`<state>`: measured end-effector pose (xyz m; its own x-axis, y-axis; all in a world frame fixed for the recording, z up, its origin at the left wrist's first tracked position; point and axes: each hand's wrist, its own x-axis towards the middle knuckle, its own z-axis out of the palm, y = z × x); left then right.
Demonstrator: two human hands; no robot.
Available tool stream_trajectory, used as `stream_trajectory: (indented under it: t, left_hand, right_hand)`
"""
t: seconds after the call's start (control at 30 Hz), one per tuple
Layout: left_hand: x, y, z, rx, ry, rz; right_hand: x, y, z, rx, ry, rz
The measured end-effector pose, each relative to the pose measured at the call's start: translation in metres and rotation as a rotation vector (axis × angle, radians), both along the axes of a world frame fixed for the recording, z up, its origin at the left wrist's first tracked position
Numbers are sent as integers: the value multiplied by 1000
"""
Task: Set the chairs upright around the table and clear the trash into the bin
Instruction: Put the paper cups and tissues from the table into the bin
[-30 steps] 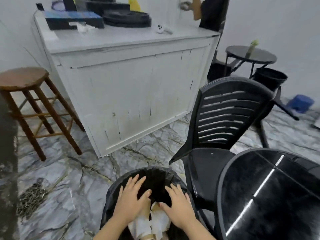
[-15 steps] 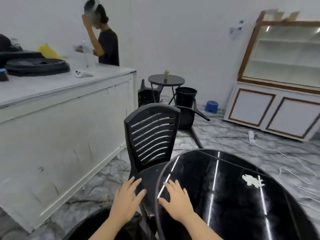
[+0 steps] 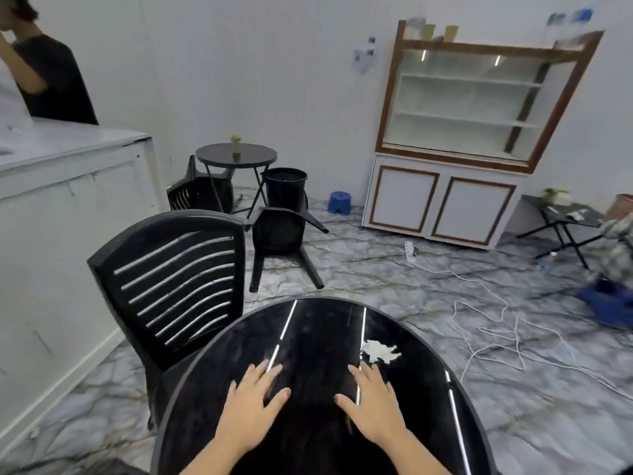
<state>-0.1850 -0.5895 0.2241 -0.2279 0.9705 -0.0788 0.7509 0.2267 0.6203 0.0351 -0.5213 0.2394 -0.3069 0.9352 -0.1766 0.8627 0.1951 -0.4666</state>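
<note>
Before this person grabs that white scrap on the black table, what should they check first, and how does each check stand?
1. Right hand free: ok, fingers straight, holding nothing.
2. Left hand free: ok, open too.
3. White scrap reachable: ok, it lies on the round table just beyond the right fingertips.
4. Path to the scrap clear: ok, nothing lies between.
5. Bin ready nearby: cannot tell, only a black bin by the far table shows.
6. Chairs upright: not ok, the slatted chair stands, the tipped chair lies over.
</note>
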Motion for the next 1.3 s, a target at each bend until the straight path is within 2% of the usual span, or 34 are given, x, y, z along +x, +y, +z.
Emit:
stream_trajectory:
  t: [0.23,0.43,0.7,1.0,1.3]
  left_hand:
    - [34,43,-6,-64,6,-96]
    - [31,74,-34,-82,51,-156]
    - [24,87,-70,-20,292,-115]
    - [27,89,-82,-1,392,-98]
    - [27,91,-81,-7,419,-96]
  right_hand:
    - [36,32,-14,-9,13,-85]
    - [37,54,-27,19,86,-195]
    - [34,90,-41,31,101,-274]
    - [20,124,-59,47,103,-274]
    - [-3,126,-79,79,24,-256]
